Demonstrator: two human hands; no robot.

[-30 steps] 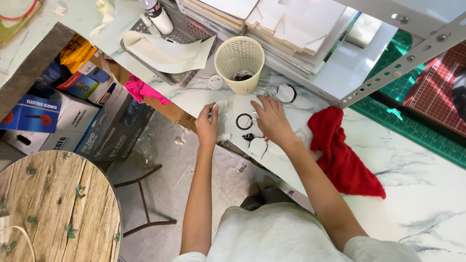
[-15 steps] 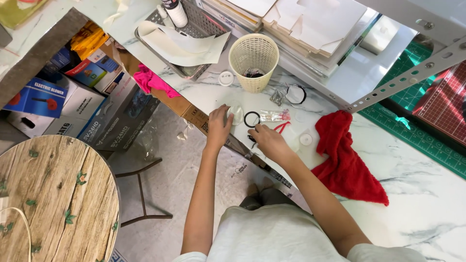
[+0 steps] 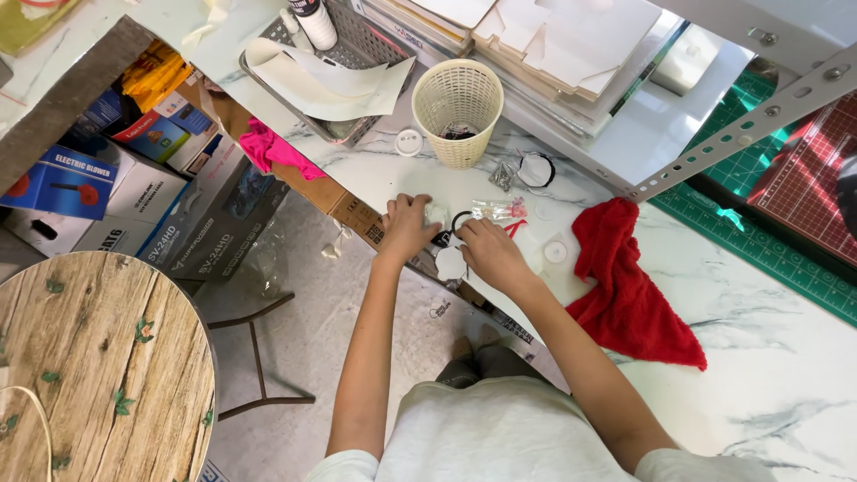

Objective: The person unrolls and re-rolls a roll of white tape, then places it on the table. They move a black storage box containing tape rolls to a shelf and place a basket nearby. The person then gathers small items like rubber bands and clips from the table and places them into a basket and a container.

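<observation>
Your 2 hands are meeting at the edge of the marble table [image 3: 786,357]. Your left hand [image 3: 409,228] is curling its fingers around a small clear piece [image 3: 436,212]; your right hand [image 3: 486,250] is resting bent fingers on a black ring [image 3: 459,220], just beside it. A red cloth [image 3: 625,286] is lying near your right forearm.

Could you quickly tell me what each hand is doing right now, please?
Left hand: curled on a small clear part at the marble table edge.
Right hand: fingers bent beside a small black ring; grip cannot be told.
</observation>
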